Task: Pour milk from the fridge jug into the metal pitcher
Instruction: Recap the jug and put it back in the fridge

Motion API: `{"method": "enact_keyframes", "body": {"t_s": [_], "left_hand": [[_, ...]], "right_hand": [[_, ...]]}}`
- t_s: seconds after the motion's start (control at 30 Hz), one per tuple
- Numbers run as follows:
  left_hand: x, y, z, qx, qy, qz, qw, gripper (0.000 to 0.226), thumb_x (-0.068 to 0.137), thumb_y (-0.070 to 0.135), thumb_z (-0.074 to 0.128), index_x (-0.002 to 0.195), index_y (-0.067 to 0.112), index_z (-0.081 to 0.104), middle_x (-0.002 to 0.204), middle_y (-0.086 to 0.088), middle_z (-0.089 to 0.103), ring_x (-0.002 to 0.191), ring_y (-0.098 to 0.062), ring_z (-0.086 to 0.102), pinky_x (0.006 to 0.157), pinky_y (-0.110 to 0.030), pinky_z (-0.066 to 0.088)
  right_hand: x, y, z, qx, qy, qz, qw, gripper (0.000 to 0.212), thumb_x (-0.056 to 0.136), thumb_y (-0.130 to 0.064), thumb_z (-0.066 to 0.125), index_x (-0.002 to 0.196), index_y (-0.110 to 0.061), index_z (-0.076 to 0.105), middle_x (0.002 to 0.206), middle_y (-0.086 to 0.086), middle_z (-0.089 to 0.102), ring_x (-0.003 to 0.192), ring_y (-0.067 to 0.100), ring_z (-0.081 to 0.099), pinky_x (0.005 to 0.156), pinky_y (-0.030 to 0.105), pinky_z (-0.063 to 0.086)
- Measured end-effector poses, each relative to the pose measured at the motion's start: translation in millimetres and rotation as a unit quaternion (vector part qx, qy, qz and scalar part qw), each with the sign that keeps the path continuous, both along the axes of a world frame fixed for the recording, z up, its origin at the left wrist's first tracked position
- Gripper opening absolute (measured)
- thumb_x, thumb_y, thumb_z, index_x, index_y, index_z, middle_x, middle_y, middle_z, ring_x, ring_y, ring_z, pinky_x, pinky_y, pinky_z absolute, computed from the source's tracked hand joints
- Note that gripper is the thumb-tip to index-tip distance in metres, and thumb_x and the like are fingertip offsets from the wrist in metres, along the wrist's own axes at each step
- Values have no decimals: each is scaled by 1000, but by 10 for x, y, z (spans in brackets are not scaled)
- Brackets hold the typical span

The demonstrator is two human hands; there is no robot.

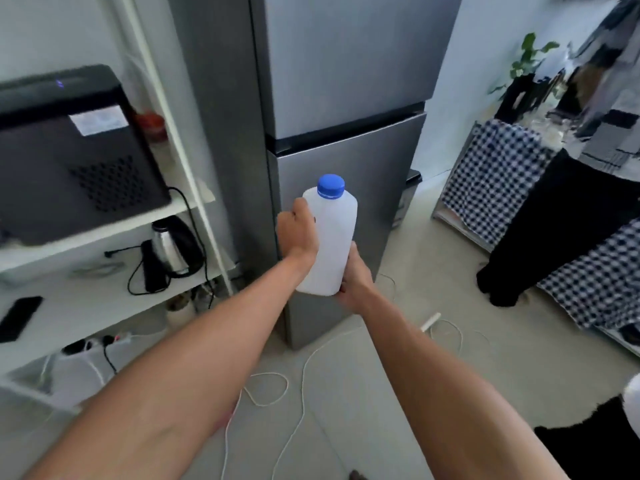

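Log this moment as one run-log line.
milk jug capped, upright | left hand grips side | right hand supports base | fridge closed | pitcher unseen

Head camera: looks forward-down, close on fridge front.

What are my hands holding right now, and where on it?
The milk jug: left hand grips its side, right hand supports the bottom.

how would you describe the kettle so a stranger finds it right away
Start at the tall grey fridge and look to its left, at the white shelving unit. On the lower shelf, under the big black appliance, stands a shiny steel electric kettle with a black handle, the only metal vessel there.
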State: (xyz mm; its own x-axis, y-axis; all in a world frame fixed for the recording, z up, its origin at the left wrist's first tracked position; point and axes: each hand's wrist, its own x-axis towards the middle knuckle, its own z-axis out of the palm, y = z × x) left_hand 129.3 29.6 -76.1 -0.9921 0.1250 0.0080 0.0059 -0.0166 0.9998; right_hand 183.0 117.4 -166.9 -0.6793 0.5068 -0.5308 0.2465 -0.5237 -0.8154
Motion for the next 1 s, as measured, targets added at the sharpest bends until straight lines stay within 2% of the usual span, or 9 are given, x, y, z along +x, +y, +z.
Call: {"method": "enact_keyframes", "body": {"t_s": [0.27, 0.4, 0.53, 0.6, 0.67, 0.73, 0.83, 0.9, 1.0], "left_hand": [[-325, -81, 255, 2, -20, 147, 989, 38, 82, 36, 39, 47, 23, 30, 49, 6, 37, 50, -19, 30, 53, -30, 27], [-341, -48, 322, -6, -13, 203, 979, 31, 84, 35, 38, 58, 19, 32, 58, -2, 40, 55, -20, 33, 55, -32, 28], [-377, -4, 322, -6, -3, 227, 974, 34, 92, 26, 40, 61, 19, 29, 63, -7, 36, 53, -18, 28, 50, -28, 24], [-388, 29, 328, -4, 6, 228, 974, 34, 93, 21, 40, 62, 20, 27, 62, -6, 33, 50, -16, 24, 45, -25, 20], [-412, 41, 332, -7, 12, 236, 972, 33, 93, 20, 39, 62, 20, 27, 62, -6, 32, 52, -16, 24, 46, -27, 19], [-447, 16, 329, -2, 12, 244, 970, 33, 92, 21, 40, 62, 20, 27, 64, -8, 33, 55, -19, 25, 49, -29, 20], [-496, -32, 314, 12, 7, 244, 970, 32, 91, 22, 40, 62, 20, 27, 63, -7, 34, 57, -19, 25, 51, -30, 21], [-529, -62, 300, 11, 6, 245, 969, 36, 92, 21, 40, 59, 21, 26, 56, -1, 34, 54, -19, 26, 51, -29, 21], [-573, -114, 269, 14, 12, 249, 968, 41, 93, 20, 41, 55, 21, 26, 50, 5, 33, 51, -17, 27, 53, -30, 22]], "right_hand": [[-639, 63, 177, -14, 3, 130, 991, 49, 84, -62, 65, 112, -23, 73, 106, 7, 81, 98, 37, 78, 92, 61, 60], [-814, 143, 199, 3, 3, 193, 981, 35, 90, -59, 60, 95, -27, 70, 89, 0, 79, 67, 23, 74, 57, 33, 59], [-867, 206, 230, 5, -1, 231, 973, 35, 90, -58, 59, 89, -24, 67, 75, -1, 73, 53, 20, 66, 50, 29, 52], [-877, 247, 230, 10, -6, 246, 969, 43, 91, -62, 58, 97, -22, 70, 87, 3, 78, 69, 25, 74, 63, 37, 62], [-881, 296, 266, 33, -26, 243, 969, 58, 95, -69, 49, 113, -18, 70, 108, 6, 78, 98, 32, 75, 91, 49, 62], [-923, 373, 367, 111, -51, 227, 966, 69, 95, -73, 41, 121, -13, 63, 117, 3, 70, 105, 30, 69, 99, 49, 55], [-1098, 517, 712, 266, 6, 192, 945, 52, 103, -59, 37, 82, -13, 50, 86, 2, 52, 71, 21, 47, 71, 34, 42], [-1266, 587, 1029, 358, 50, 183, 914, 48, 107, -48, 37, 74, -13, 41, 77, 0, 46, 68, 21, 40, 64, 35, 36], [-1584, 612, 1368, 479, 80, 195, 852, 45, 107, -43, 36, 71, -16, 38, 86, 4, 47, 68, 21, 40, 68, 35, 35]]}}
